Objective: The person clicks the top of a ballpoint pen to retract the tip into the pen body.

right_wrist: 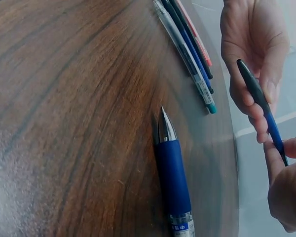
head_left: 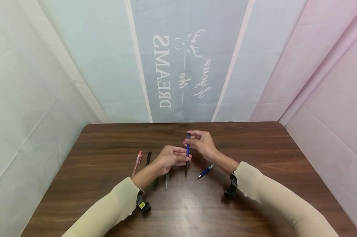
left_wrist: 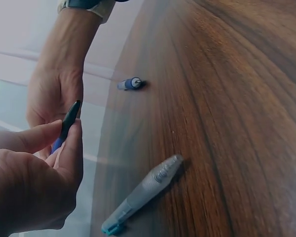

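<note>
A blue pen with a dark front section is held nearly upright above the table between both hands. My left hand pinches its lower, dark part between thumb and fingers. The upper end is gripped by my right hand. In the right wrist view the held pen slants, with its dark tip free beyond the left fingers. Below the right hand lies a thicker blue pen with a silver tip. A clear pen with a teal end lies under the left hand.
Left of the hands, a red pen and a black pen lie on the wooden table, partly hidden by the left arm. The right wrist view shows a dark blue pen beside them. A printed cloth hangs behind the table.
</note>
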`<action>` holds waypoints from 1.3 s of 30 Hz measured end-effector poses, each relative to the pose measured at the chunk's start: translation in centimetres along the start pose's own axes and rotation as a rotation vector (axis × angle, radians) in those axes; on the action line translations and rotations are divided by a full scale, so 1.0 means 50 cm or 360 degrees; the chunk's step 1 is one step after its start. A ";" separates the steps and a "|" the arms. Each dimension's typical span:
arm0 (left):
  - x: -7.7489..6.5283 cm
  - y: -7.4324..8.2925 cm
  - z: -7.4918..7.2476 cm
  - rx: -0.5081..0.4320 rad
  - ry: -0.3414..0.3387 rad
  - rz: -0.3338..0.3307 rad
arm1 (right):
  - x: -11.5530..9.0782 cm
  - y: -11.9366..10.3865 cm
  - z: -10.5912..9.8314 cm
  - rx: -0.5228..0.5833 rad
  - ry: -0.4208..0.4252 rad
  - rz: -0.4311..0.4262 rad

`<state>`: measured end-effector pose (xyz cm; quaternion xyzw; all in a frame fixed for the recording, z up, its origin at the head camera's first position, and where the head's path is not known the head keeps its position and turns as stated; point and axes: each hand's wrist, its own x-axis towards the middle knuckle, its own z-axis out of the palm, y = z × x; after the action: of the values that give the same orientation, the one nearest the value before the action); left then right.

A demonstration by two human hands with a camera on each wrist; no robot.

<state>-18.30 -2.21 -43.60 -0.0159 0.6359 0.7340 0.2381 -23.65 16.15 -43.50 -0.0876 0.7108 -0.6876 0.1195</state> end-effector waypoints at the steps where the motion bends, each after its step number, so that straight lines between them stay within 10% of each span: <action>1: -0.002 -0.001 -0.001 0.0006 0.0001 -0.0001 | -0.001 0.000 0.001 -0.0021 -0.0007 -0.0009; 32: -0.055 -0.026 -0.033 0.0360 -0.0057 0.0012 | -0.045 0.022 0.016 -0.0370 -0.0291 -0.0103; 39: -0.063 -0.036 -0.031 0.0756 0.0011 0.0158 | -0.051 0.034 0.020 -0.0480 -0.0320 -0.0133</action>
<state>-15.27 -4.56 -44.51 0.0693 0.7916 0.5744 0.1966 -20.85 15.99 -45.08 -0.2023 0.7860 -0.5655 0.1469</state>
